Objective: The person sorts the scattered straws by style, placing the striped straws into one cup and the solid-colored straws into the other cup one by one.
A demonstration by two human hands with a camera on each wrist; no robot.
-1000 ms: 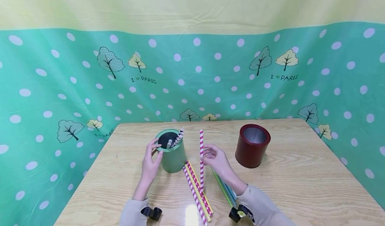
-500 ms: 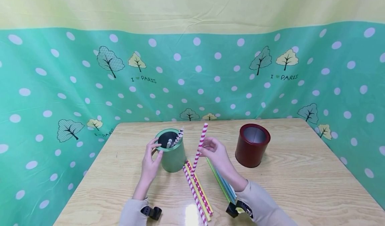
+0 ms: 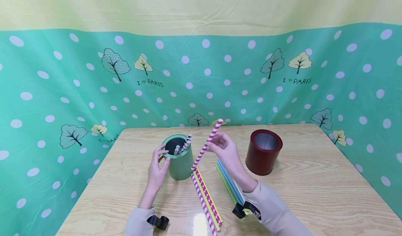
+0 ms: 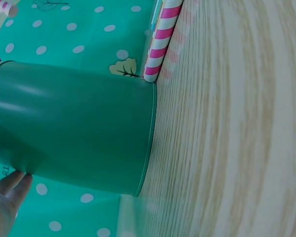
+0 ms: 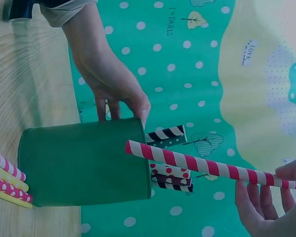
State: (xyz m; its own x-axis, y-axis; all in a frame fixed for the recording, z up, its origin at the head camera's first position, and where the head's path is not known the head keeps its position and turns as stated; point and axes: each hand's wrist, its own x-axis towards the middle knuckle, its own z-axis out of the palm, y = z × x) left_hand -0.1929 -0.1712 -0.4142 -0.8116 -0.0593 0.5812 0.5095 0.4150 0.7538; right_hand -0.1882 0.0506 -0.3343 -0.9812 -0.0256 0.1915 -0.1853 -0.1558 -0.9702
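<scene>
My left hand point(image 3: 157, 171) holds the green canister point(image 3: 182, 168) near its rim, fingers and thumb spread round the near left side. Several patterned paper straws point(image 5: 170, 173) stick out of the canister's mouth; their lower parts are hidden inside. Between thumb and fingers, my right hand point(image 3: 226, 150) pinches a pink-and-white striped paper straw point(image 3: 207, 143) that tilts, upper end to the right. In the right wrist view, the straw's free end overlaps the canister's side near the rim point(image 5: 145, 158); whether they touch, I cannot tell.
Several pink and yellow straws point(image 3: 205, 201) lie at the canister's base on the wooden table point(image 3: 301, 194). Green and blue straws point(image 3: 230, 183) lie beneath my right forearm. A dark red canister point(image 3: 263, 157) stands at the right. A dotted cloth point(image 3: 201, 72) hangs behind.
The right hand has lifted the striped straw up and away from the pile, tilting its lower end left toward the green canister. The left hand has stayed in place.
</scene>
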